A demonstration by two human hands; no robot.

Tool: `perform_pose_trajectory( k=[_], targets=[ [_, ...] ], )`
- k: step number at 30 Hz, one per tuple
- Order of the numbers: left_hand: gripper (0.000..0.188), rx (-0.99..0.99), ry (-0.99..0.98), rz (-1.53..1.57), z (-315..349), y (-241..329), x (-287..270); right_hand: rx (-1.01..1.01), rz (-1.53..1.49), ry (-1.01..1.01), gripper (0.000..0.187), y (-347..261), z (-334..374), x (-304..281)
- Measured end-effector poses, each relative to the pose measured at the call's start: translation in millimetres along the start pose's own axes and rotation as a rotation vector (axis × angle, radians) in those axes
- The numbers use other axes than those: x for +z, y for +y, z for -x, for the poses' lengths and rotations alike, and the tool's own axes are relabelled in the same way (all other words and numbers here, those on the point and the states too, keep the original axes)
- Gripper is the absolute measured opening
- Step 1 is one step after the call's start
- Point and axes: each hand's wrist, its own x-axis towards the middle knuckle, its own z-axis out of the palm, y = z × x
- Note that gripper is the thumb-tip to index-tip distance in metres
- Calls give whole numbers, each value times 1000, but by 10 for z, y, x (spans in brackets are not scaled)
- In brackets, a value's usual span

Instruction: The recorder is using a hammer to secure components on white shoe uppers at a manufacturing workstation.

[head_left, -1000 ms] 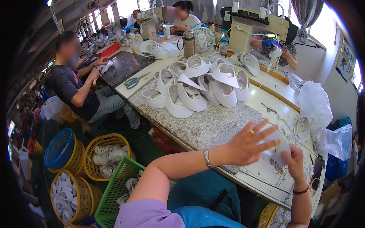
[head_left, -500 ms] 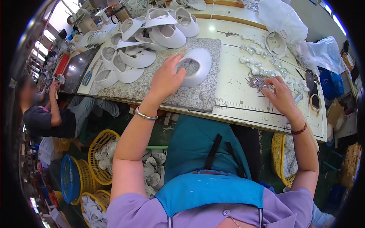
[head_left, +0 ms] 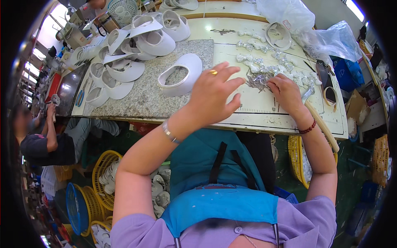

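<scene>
The left hand (head_left: 217, 95) hangs spread and empty right of the white piece (head_left: 191, 68), seemingly laid apart on the speckled slab (head_left: 153, 105) for easy reach. The right hand (head_left: 286, 94) meets metal slivers (head_left: 257, 82) on the desk (head_left: 225, 46); its grip cannot be told.

1 small caged fan (head_left: 121, 11), blue-handled scissors (head_left: 80, 98), crumpled clear plastic (head_left: 337, 42) and, lower left, 1 blue basket (head_left: 74, 208).
</scene>
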Motion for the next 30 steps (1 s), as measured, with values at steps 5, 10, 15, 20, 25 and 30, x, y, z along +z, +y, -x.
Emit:
perform_pose_trajectory(
  k=[5, 10, 15, 20, 25, 30],
  targets=[
    [27, -220, -274, 211, -514, -211, 520, 19, -117, 103, 10, 48, -32, -9],
    [28, -131, -400, -27, -751, -400, 968, 69, -231, 96, 11, 68, -30, -8],
    [28, -220, -422, 22, -825, -432, 1013, 31, -320, 170, 12, 116, -22, 6],
    [24, -262, -449, 41, -788, -421, 940, 93, -411, 170, 12, 89, -30, -11],
    [23, -337, -284, 292, -743, -322, 695, 205, -542, 209, 12, 48, 11, -81],
    [24, -582, -69, 889, -596, -164, 534, 333, -933, 199, 13, -176, 41, -314]
  ],
)
